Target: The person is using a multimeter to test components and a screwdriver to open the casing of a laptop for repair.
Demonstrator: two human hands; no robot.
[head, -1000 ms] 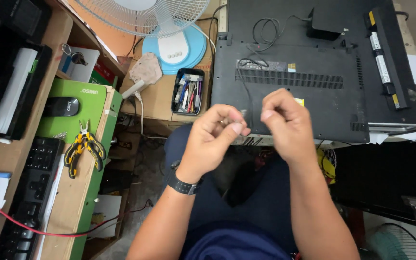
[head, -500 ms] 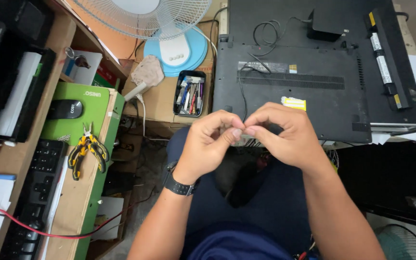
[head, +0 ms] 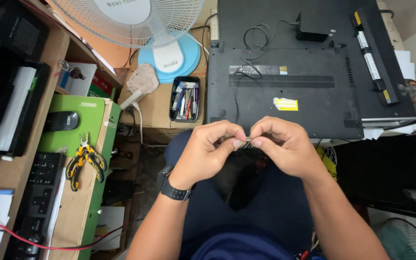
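Below the upturned laptop (head: 285,72), left hand (head: 208,154) and right hand (head: 285,147) pinch what looks like a small metal part (head: 247,141) between their fingertips

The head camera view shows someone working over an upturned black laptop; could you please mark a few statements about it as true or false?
1. Both hands pinch one small silvery part between them. True: left hand, right hand, small silvery part.
2. The upturned black laptop rests on the person's lap. False: it lies on the table beyond the hands.
3. The yellow-handled pliers lie on the wooden shelf. True.
4. The black wristwatch is on the right wrist. False: the left.
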